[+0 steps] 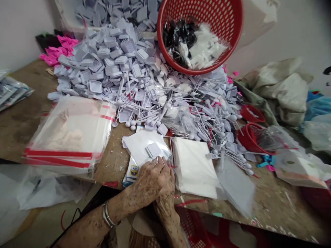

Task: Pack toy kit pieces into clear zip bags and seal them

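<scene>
My left hand (150, 179), with a metal bangle at its wrist, lies over my right hand (167, 184) near the table's front edge. The fingers of both are bent together over the lower edge of a white sheet (137, 146); what they hold, if anything, is too small to tell. On the sheet rests a small pale lavender tray piece (153, 150). Beneath it a printed card (133, 169) with a yellow cartoon figure sticks out. Right beside my hands is a stack of white sheets (195, 167).
Lavender plastic pieces (111, 65) are heaped at the back, under a tilted red basket (200, 34) of small packets. Clear bags with red strips (72, 134) lie left; small red baskets (253, 137) and a transparent sheet stack (236, 186) lie right.
</scene>
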The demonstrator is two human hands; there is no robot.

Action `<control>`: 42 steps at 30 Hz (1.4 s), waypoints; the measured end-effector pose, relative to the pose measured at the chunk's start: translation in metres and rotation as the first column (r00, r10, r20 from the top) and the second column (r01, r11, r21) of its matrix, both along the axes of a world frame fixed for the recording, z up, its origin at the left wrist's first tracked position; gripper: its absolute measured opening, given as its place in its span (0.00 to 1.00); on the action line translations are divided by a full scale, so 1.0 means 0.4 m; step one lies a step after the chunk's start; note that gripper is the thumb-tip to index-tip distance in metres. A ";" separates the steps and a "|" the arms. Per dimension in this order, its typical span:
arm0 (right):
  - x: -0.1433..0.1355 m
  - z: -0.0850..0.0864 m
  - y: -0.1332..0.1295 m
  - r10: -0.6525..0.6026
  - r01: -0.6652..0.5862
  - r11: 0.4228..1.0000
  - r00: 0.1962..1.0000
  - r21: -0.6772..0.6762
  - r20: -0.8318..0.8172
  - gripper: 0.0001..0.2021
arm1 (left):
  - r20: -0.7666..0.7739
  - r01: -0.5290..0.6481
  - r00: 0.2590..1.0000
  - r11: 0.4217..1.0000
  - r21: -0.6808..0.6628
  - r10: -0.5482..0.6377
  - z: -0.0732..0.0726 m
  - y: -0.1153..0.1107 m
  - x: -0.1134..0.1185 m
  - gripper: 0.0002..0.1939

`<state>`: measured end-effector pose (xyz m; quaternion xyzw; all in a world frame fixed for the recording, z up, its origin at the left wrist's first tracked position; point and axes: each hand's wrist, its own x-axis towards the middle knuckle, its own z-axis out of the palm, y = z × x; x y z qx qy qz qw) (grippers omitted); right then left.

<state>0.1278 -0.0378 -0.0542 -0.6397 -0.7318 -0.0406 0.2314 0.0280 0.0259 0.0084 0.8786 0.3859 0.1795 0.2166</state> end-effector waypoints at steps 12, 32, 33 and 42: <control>0.027 0.060 0.060 0.185 -0.180 0.978 0.982 0.107 -0.042 0.29 | -0.143 -0.375 0.903 0.906 0.198 0.405 -0.053 0.194 -0.072 0.23; -0.002 0.057 0.141 0.152 -0.151 0.988 0.983 -0.021 0.107 0.23 | -0.060 -0.178 0.983 0.977 -0.117 0.172 -0.047 0.220 -0.123 0.34; -0.007 0.057 0.146 0.130 -0.127 0.991 0.984 -0.032 0.118 0.23 | -0.050 -0.190 0.981 0.972 -0.139 0.185 -0.042 0.222 -0.123 0.34; 0.001 0.050 0.134 0.237 -0.242 0.970 0.963 0.025 0.127 0.20 | -0.098 -0.465 0.882 0.885 -0.024 0.461 -0.041 0.229 -0.073 0.23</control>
